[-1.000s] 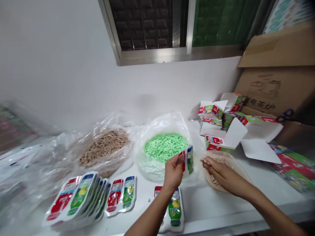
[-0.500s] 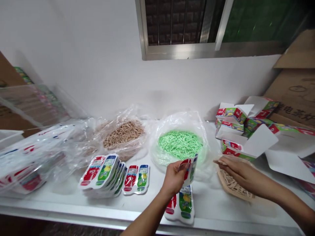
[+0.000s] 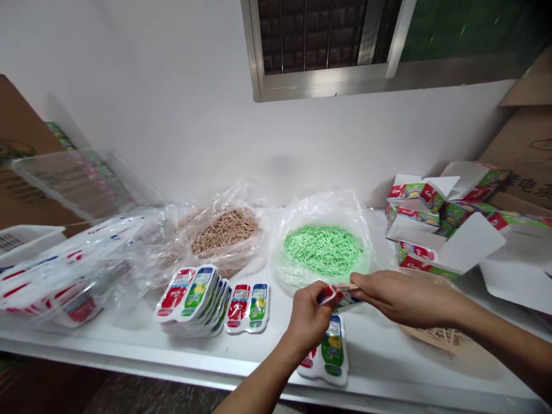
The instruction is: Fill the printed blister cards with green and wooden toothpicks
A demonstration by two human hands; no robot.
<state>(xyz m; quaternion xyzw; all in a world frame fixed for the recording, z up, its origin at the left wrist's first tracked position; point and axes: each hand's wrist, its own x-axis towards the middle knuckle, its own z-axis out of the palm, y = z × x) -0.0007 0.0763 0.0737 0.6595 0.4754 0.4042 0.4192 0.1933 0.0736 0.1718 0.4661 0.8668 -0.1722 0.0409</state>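
Left hand (image 3: 309,319): printed packet (image 3: 331,294). Right hand (image 3: 399,296): pale-brown sticks (image 3: 346,286), held at packet. Behind: green sticks (image 3: 323,250) in plastic bag (image 3: 338,208).

The held packet (image 3: 331,294) in your left hand (image 3: 309,316) shows red and white, and the pale sticks (image 3: 346,286) at your right hand (image 3: 399,296) are light tan. At lower centre you have a white-edged card pack (image 3: 333,351), part red, part green with yellow; the stack (image 3: 184,296) at lower left repeats that pairing, blue across the top of its green half. Around mid-frame, your brown sticks (image 3: 226,232) are an even mid-brown and your green sticks (image 3: 324,250) bright mint. Your small boxes (image 3: 416,192) at right are red and green outside, plain white inside. Your bench (image 3: 198,355) is white.
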